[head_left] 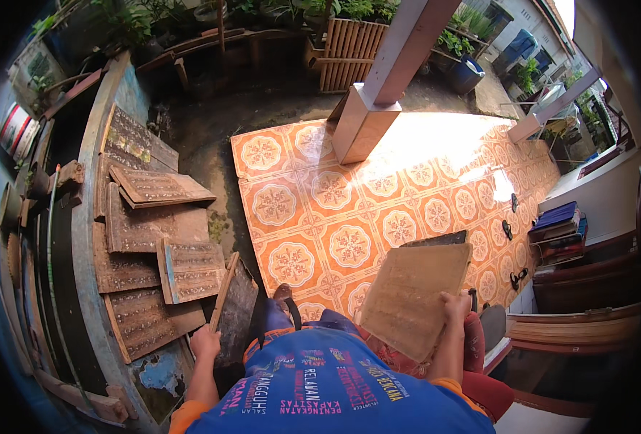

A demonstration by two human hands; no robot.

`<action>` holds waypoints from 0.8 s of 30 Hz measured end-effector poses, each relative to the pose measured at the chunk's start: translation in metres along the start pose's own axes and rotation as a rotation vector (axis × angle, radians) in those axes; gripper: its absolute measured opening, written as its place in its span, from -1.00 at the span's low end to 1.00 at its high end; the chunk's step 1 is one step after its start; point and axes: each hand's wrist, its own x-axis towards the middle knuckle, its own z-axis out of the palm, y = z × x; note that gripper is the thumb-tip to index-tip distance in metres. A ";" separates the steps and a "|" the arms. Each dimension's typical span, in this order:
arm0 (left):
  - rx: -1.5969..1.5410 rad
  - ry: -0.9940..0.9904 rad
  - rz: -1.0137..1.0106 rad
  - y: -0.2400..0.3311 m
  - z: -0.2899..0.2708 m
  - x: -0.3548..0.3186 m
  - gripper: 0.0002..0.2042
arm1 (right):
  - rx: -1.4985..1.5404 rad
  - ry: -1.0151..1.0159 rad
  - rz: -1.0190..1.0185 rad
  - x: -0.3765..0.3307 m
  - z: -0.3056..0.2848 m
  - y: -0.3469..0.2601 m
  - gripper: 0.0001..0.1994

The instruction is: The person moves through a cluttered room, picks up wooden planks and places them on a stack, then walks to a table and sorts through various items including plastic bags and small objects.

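Observation:
My left hand (pixel 206 341) is closed on the edge of a dark, worn board (pixel 235 307), which stands tilted beside my left leg and has a lighter wooden rim. My right hand (pixel 456 305) grips the right edge of a flat brown board (pixel 420 293), tilted in front of my right leg. Behind it juts the top of a darker board (pixel 447 239); whether I hold that one too is hidden. To my left several weathered boards with rows of rough marks lie overlapping, among them a blue-edged board (pixel 190 269) and a thicker upper board (pixel 163 186).
An orange patterned tile floor (pixel 349 246) spreads ahead, with a square pillar (pixel 367 123) rising from it. Dark sandals (pixel 507 230) lie at the right near stacked books (pixel 555 220). A low wall edge (pixel 92 166) runs along the left; plants and a bamboo fence (pixel 353 54) stand beyond.

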 end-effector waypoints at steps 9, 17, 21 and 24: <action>0.144 0.022 0.074 0.169 -0.053 0.110 -0.69 | 0.246 0.153 0.123 0.175 0.028 0.026 -0.75; 0.296 0.170 0.129 0.314 -0.091 0.145 -0.70 | 0.140 0.137 0.426 0.325 0.068 -0.031 -0.69; 0.306 0.125 0.132 0.400 -0.101 0.158 -0.71 | 0.192 0.153 0.526 0.379 0.074 -0.062 -0.71; 0.252 0.075 0.119 0.461 -0.104 0.172 -0.73 | 0.364 0.188 0.478 0.427 0.091 -0.057 -0.72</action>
